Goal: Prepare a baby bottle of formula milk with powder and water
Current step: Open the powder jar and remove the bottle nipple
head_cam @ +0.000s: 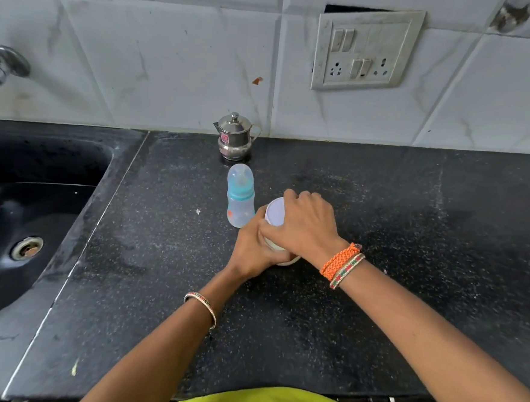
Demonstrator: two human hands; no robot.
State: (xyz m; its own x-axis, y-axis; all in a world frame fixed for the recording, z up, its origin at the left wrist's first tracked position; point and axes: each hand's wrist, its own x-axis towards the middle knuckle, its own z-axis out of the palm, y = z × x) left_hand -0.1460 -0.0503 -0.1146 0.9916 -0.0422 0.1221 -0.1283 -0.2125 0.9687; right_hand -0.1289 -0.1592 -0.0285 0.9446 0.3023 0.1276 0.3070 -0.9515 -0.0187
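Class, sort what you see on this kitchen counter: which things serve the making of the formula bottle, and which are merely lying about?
For the job: baby bottle, capped; white jar, gripped by left hand and right hand; steel pot, perhaps water.

Lying about: sink, tap, switch plate.

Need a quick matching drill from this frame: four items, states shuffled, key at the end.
Items:
1. baby bottle
2. steel pot
3. white jar
4. sink

States:
A. gripped by both hands
B. by the wall, lid on
C. left of the counter, black
D. upright, cap on, beside the jar

Pairs: 1-D, 2-B, 3-A, 4-C
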